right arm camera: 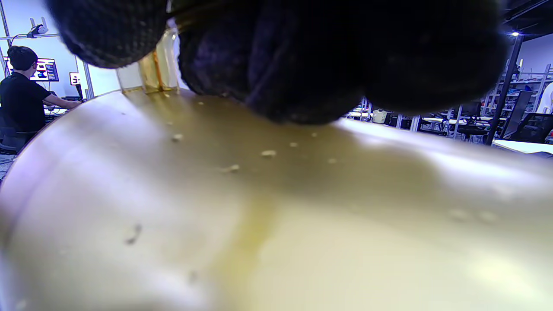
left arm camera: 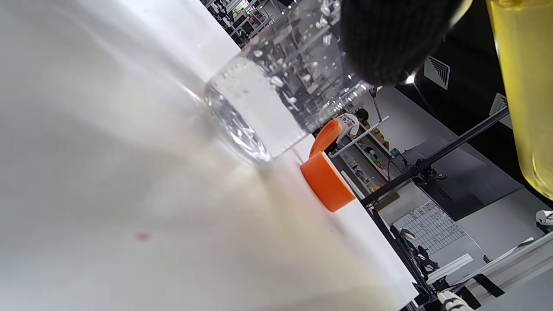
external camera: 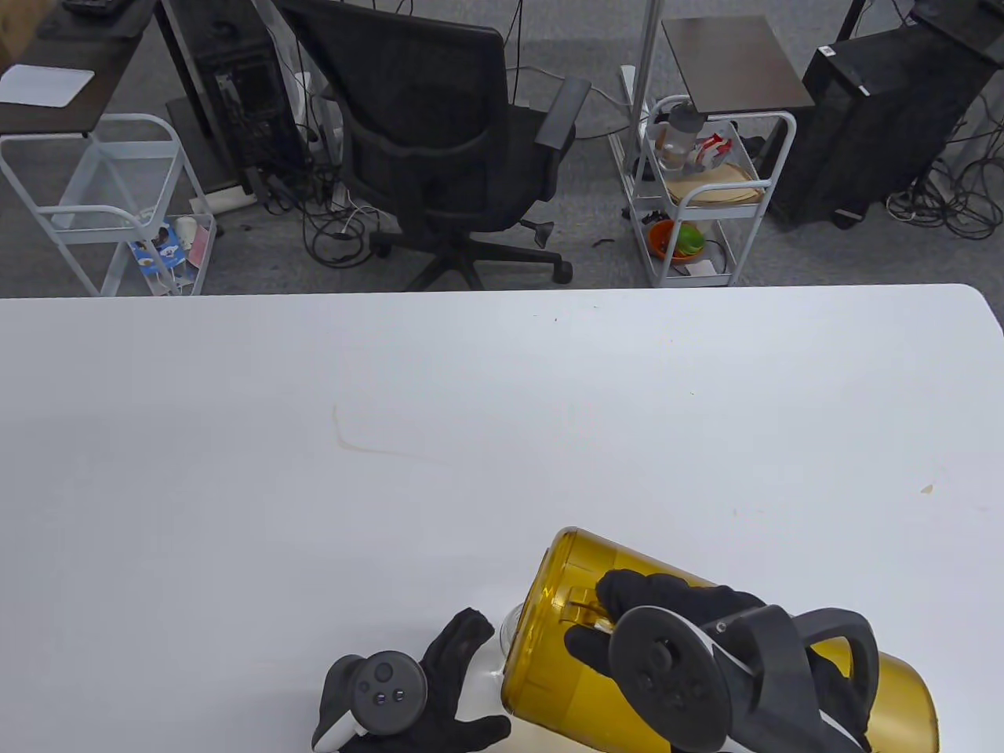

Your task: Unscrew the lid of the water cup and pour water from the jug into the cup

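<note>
A yellow see-through jug (external camera: pixel 549 627) hangs tilted at the table's near edge, its mouth down to the left. My right hand (external camera: pixel 596 620) grips it by the handle, fingers curled round; in the right wrist view the jug wall (right arm camera: pixel 259 216) fills the frame under my fingers (right arm camera: pixel 302 56). The clear water cup (external camera: pixel 507 627) stands under the jug's mouth, mostly hidden by it. My left hand (external camera: pixel 486 673) holds the cup between finger and thumb. In the left wrist view the cup (left arm camera: pixel 268 99) is wet with drops, a fingertip (left arm camera: pixel 389 39) on its wall. The orange lid (left arm camera: pixel 328 181) lies beside it.
The white table (external camera: pixel 392 431) stretches far and to both sides. Behind its far edge stand a black office chair (external camera: pixel 447 133) and a white cart (external camera: pixel 706 188). A person sits at a screen (right arm camera: pixel 21 86) in the background.
</note>
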### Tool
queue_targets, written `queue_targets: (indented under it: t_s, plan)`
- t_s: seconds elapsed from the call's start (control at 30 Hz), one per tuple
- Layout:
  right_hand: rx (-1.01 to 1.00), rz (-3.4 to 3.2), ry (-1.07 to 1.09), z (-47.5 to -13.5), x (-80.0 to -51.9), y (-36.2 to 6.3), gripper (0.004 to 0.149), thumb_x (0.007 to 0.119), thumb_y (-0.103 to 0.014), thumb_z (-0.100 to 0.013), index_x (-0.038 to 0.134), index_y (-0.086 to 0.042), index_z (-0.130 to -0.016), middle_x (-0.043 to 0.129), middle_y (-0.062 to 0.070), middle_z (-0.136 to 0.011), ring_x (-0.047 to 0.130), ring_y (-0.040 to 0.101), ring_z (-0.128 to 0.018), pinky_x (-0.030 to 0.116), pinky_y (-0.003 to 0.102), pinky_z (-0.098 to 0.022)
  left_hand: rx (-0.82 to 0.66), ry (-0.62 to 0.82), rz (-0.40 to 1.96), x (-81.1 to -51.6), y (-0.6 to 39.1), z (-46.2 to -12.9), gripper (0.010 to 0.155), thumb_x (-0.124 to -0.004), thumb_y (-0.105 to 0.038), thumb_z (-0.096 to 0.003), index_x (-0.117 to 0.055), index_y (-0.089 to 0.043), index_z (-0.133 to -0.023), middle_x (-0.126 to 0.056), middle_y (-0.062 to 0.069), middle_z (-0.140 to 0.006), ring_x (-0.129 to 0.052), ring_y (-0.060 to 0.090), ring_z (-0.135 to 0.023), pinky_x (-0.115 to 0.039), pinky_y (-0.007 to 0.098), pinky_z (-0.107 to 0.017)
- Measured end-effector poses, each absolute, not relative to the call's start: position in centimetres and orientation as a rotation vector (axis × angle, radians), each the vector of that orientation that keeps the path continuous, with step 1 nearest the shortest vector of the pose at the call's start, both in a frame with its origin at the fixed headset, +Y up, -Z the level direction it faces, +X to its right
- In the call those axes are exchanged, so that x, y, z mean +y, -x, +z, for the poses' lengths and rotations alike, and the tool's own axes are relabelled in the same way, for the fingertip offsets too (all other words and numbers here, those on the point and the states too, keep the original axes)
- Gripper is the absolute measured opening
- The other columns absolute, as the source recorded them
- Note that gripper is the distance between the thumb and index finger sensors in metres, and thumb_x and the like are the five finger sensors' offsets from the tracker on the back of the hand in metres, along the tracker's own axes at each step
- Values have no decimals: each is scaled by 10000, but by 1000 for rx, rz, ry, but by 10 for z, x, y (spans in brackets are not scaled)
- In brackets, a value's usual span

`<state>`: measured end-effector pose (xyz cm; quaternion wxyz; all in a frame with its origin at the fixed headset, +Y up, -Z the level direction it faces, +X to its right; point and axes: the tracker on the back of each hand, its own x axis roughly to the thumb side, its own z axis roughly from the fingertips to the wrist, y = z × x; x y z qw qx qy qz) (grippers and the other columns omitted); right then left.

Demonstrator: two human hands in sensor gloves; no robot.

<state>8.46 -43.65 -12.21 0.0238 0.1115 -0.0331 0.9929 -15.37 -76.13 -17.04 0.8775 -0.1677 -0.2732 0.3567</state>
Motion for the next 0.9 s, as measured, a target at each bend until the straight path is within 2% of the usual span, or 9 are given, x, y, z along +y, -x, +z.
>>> queue_targets:
  t_s: [0.9]
  plan:
    - [-85, 3087, -327, -122, -435, -81, 536, 692, -656, -450, 870, -297, -806, 991, -85, -484, 1030, 136, -241, 971, 358, -150, -571, 348, 737, -761, 153, -170, 1057, -848, -501, -385, -132, -133, -1071, -156, 179, -1174, -351, 490, -1110, -412, 623, -788]
